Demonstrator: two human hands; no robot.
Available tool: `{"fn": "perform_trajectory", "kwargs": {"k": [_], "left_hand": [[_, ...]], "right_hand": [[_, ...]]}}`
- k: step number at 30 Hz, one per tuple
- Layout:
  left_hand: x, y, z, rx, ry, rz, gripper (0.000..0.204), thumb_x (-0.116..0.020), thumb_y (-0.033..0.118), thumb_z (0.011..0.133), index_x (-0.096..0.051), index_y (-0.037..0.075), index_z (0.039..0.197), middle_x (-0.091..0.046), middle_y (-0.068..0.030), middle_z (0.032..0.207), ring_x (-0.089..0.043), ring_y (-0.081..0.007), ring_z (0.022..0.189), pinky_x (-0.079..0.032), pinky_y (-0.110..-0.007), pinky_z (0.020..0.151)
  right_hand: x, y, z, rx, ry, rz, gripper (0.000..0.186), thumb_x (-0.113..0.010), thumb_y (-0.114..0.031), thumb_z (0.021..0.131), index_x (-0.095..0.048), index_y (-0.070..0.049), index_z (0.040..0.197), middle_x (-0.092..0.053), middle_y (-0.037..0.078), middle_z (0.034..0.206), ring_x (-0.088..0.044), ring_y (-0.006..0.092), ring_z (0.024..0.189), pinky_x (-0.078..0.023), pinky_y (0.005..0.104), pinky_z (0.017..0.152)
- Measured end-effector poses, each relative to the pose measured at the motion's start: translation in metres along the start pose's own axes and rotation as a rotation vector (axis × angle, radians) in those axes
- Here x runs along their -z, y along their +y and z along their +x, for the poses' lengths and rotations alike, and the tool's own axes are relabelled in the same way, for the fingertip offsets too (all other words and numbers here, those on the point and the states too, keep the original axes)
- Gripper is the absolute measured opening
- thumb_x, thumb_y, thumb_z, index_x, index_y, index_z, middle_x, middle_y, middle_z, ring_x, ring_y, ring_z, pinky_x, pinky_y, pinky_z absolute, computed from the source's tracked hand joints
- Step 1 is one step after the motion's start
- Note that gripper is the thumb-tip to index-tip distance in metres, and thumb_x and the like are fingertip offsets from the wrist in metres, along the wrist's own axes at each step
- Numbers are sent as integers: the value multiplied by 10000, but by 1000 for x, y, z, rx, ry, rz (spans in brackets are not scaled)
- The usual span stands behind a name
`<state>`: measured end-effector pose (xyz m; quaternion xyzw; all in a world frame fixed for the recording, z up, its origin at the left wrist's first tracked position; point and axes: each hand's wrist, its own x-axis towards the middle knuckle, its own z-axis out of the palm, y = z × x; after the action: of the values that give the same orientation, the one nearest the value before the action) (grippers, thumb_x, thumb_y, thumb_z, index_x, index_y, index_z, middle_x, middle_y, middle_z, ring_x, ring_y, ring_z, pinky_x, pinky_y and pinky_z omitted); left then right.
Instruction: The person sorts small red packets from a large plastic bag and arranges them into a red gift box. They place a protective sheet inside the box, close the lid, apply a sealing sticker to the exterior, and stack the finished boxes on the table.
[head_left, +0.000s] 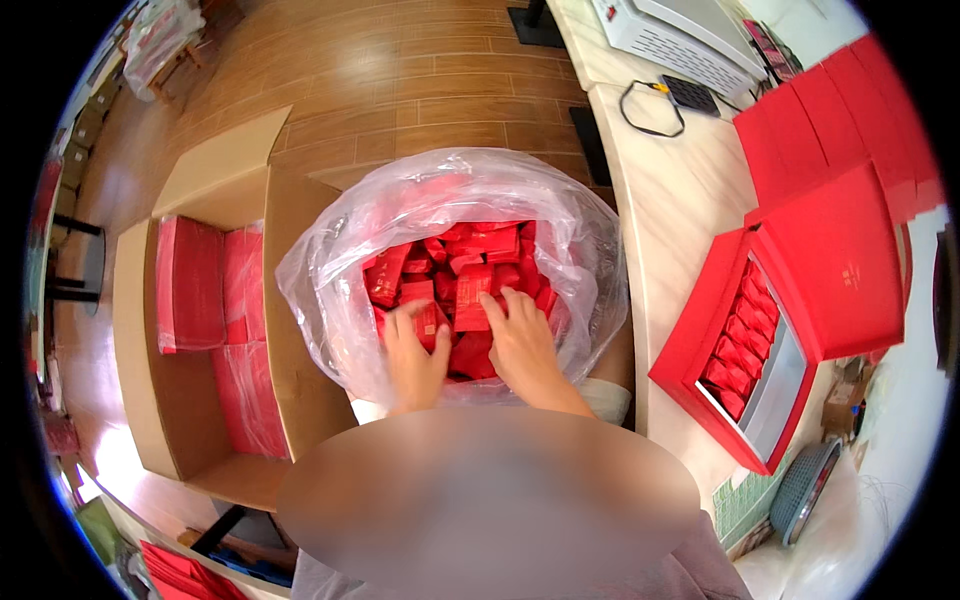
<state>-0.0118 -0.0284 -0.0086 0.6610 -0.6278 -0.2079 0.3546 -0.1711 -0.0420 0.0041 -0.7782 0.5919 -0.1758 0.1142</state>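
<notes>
A large clear plastic bag stands open in front of me, filled with small shiny red packets. Both my hands reach down into it. My left hand, slightly smeared by motion, has its thumb and fingers around a red packet. To its right, my right hand rests on the pile with thumb and fingers apart. Its thumb touches the lower right edge of another red packet, which lies face up. What lies under the fingertips is partly hidden.
On my left an open cardboard carton holds red boxes in clear wrap. A pale marble-look table on my right bears an open red gift box with a row of red packets, a cable and a white machine.
</notes>
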Motion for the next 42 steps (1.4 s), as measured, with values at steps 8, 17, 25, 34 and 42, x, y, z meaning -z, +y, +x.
{"fn": "perform_trajectory", "kwargs": {"k": [8,17,25,34,42], "left_hand": [[-18,-44,-5,207,-255,306,891,-771,379,694,-324,15,1373,-440,-227,1243,-528,-397,1055,-492,-469,840],[-26,-59,21,404,-312,171,687,-619,307,784,-381,11,1356,-518,-213,1220,-574,-357,1045,-479,-425,884],[34,-32,33,862,-553,-950,435,-361,305,944,-502,23,1244,-609,-105,1123,-588,-218,1043,-475,-367,901],[29,34,12,627,-866,-1030,828,-684,366,853,-228,19,1451,-601,-99,1050,-598,-165,831,-478,-303,764],[49,87,13,383,-766,-832,875,-696,301,839,-169,8,1473,-394,-139,1382,-410,-192,1254,-349,-312,1026]], "right_hand": [[-53,50,38,171,-225,-32,600,-632,-56,741,-493,-118,1321,-461,207,1320,-467,360,1174,-396,457,962],[-57,57,52,18,-146,249,451,-643,-43,754,-505,-54,1184,-526,172,1185,-536,356,1050,-455,411,877],[14,7,53,341,-64,309,206,-601,37,708,-580,-63,887,-515,102,919,-566,306,841,-473,388,703],[67,1,33,217,149,225,196,-590,-22,728,-576,-38,922,-543,106,941,-554,294,893,-452,407,757],[102,10,3,140,23,589,554,-698,-300,809,-502,-3,1235,-573,181,1214,-548,332,1125,-430,406,960]]}}
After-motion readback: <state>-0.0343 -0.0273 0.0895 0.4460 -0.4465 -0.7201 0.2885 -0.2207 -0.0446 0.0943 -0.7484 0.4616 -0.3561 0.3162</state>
